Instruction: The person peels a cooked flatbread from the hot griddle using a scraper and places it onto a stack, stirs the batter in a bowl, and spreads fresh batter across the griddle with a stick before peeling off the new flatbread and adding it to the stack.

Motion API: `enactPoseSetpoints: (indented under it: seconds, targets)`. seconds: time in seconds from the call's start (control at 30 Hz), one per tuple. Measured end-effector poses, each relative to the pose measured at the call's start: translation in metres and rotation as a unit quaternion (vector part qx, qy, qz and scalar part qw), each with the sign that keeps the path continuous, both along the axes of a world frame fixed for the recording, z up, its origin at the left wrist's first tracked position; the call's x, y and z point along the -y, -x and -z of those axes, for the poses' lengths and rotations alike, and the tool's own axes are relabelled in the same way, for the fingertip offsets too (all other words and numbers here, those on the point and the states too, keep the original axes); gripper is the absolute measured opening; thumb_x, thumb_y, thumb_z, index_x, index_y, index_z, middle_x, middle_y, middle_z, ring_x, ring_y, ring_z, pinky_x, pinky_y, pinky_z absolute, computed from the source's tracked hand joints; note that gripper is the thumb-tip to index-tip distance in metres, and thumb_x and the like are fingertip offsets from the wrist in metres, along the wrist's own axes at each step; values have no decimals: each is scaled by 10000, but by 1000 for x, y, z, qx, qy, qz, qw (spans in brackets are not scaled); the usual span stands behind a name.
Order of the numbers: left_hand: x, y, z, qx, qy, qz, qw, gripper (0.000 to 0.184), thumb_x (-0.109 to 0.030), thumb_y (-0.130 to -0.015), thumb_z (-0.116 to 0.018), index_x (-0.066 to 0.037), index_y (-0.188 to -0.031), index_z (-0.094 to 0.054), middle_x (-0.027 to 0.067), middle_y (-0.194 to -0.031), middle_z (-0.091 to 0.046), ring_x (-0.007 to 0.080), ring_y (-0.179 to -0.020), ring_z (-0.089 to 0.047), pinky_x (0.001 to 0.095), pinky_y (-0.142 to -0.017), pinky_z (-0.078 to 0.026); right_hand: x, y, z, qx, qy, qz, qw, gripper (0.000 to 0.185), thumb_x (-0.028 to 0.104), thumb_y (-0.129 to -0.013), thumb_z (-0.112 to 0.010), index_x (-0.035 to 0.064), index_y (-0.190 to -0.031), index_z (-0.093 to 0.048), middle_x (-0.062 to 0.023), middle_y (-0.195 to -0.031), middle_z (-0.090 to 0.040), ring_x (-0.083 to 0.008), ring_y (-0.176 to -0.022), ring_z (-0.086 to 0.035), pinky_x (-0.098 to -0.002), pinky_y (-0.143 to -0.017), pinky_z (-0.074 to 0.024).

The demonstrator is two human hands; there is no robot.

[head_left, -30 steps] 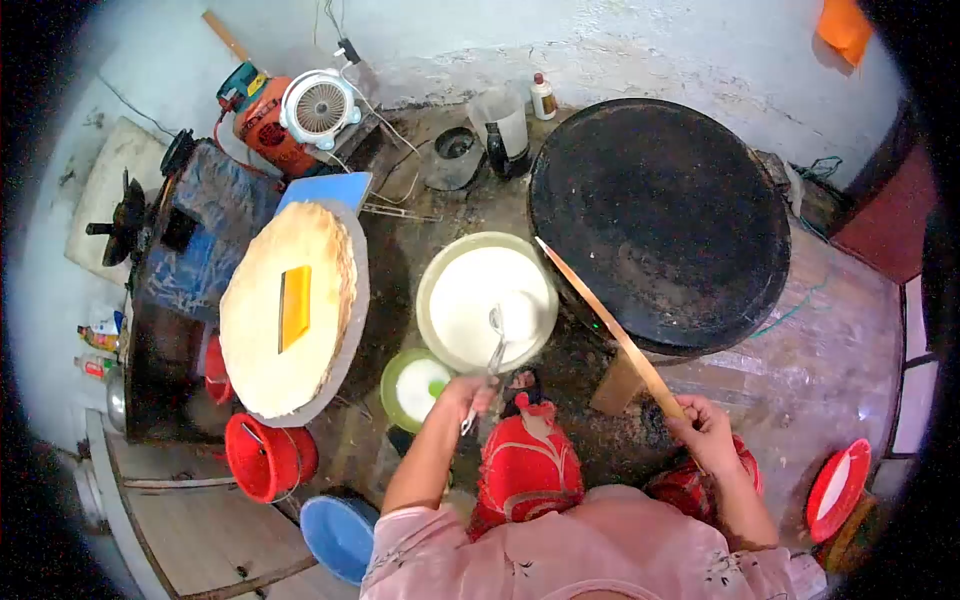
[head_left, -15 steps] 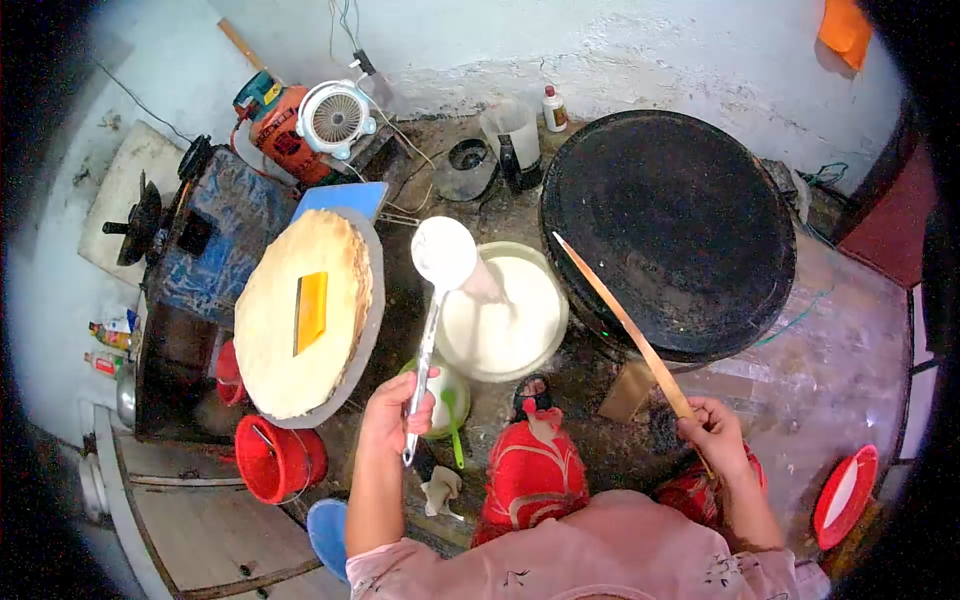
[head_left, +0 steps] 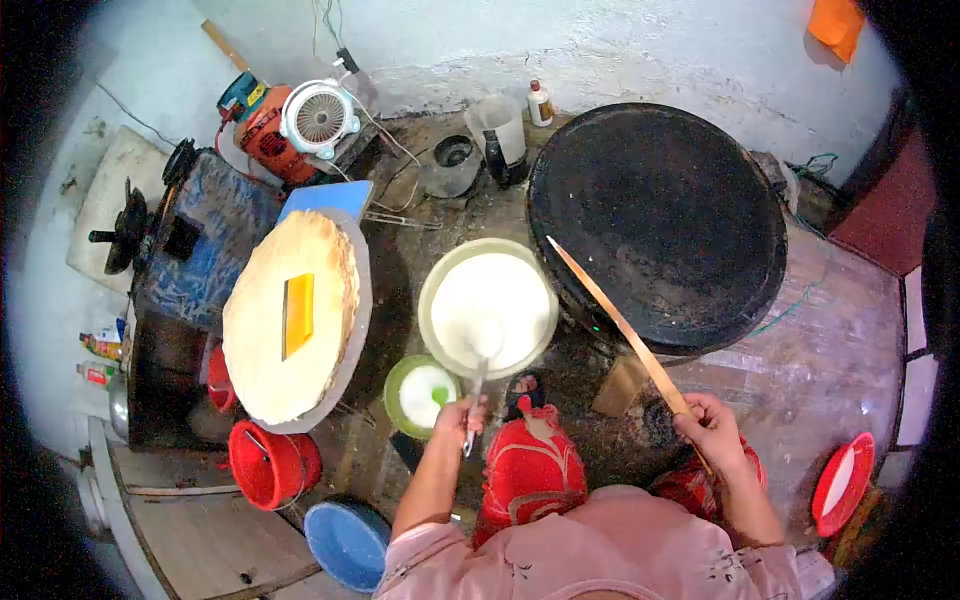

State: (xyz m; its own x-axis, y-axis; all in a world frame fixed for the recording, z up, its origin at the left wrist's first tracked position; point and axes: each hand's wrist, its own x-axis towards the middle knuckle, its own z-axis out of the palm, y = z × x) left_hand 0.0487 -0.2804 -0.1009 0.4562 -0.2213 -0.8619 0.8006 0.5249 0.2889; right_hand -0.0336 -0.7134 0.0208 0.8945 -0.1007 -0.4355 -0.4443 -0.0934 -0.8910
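Observation:
My left hand (head_left: 460,418) is wrapped round the handle of a ladle (head_left: 478,385), whose bowl is dipped at the near side of the white batter (head_left: 500,290). That batter fills a pale bucket (head_left: 428,310) in front of me. In my right hand (head_left: 712,430) is the end of a long, thin wooden spatula (head_left: 625,335), its pointed tip lying over the left edge of a round black griddle (head_left: 660,220). The griddle's surface is bare and dark. Left of the bucket, a thick stack of thin round pancakes (head_left: 300,380) carries a yellow scraper (head_left: 298,316).
A small green tub (head_left: 393,410) with white contents stands beside my left hand. Red bucket (head_left: 238,465) and blue basin (head_left: 340,545) sit lower left. Behind are a fan (head_left: 320,118), an orange gas cylinder (head_left: 262,140), a jug (head_left: 510,125) and a bottle (head_left: 540,105).
My left hand has lowered the ladle from above the left side of the bucket into the batter, moving right and down. The right hand and spatula keep nearly the same position.

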Motion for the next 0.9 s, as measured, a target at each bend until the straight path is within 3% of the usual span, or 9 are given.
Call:
enactPoseSetpoints:
  seconds: [0.17, 0.2, 0.33, 0.4, 0.53, 0.57, 0.63, 0.8, 0.9]
  targets:
    - [-17, 18, -62, 74, -12, -31, 997, 272, -226, -915, -412, -11, -1056, -501, 45, -628, -445, 99, -423, -343, 223, -386, -295, 1, 1, -13, -24, -53, 26, 998, 312, 52, -773, -667, 30, -1067, -562, 16, -732, -579, -59, -631, -510, -201, -552, -410]
    - [-18, 17, -81, 68, 20, -50, 996, 283, -226, -914, -421, -6, -1065, -517, 40, -619, -443, 101, -421, -350, 225, -380, -290, 6, 1, -11, -5, 4, -3, 1000, 302, 58, -763, -678, 28, -1046, -575, 19, -735, -574, -62, -631, -494, -210, -565, -406]
    - [-7, 4, -163, 166, -48, -26, 985, 318, -243, -903, -462, 0, -1099, -522, 74, -609, -482, 112, -418, -367, 223, -372, -284, 9, -1, -23, -1, -26, 14, 1000, 285, 60, -757, -682, 29, -1024, -587, 18, -743, -578, -65, -639, -494, -219, -577, -407]
    - [3, -6, -200, 193, -71, -35, 978, 326, -246, -901, -473, 4, -1104, -519, 73, -595, -488, 114, -418, -377, 221, -368, -282, 17, -1, -22, 22, 61, -45, 997, 269, 13, -804, -611, -7, -1061, -537, 2, -707, -578, -54, -593, -520, -189, -506, -408]
    - [19, -34, -246, 259, -50, -24, 964, 334, -252, -909, -459, 10, -1107, -514, 96, -623, -527, 111, -419, -382, 212, -365, -278, 23, -8, -28, 44, 7, -23, 999, 289, -2, -798, -608, -14, -1075, -527, 2, -708, -560, -62, -607, -522, -203, -514, -427]
    - [26, -42, -253, 286, -43, -16, 957, 350, -283, -916, -443, -1, -1113, -506, 96, -630, -523, 108, -420, -379, 212, -368, -280, 26, -10, -28, 50, 8, -20, 999, 289, -2, -798, -608, -14, -1075, -527, 2, -708, -560, -62, -607, -522, -203, -514, -427]
    - [37, -63, -259, 300, -9, 3, 954, 418, -323, -908, -448, -20, -1196, -462, 85, -668, -515, 107, -450, -379, 222, -385, -304, 33, -16, -29, 56, 99, -23, 993, 330, 69, -767, -655, 37, -1085, -572, -35, -871, -620, -123, -800, -552, -274, -743, -451]
    - [95, -113, -246, 302, -40, 5, 952, 360, -332, -910, -426, -49, -1119, -500, 79, -707, -516, 119, -468, -392, 232, -420, -336, 44, -38, -35, 148, 211, -29, 966, 398, 76, -751, -637, 64, -1141, -557, -128, -1038, -624, -236, -934, -609, -323, -815, -459]
    - [134, -141, -219, 295, -55, -13, 954, 218, -275, -893, -447, -71, -937, -507, 84, -683, -523, 131, -476, -420, 243, -395, -334, 43, -54, -54, 152, 289, -28, 945, 399, 63, -755, -611, 68, -1150, -554, -161, -1042, -607, -296, -934, -601, -331, -800, -471]
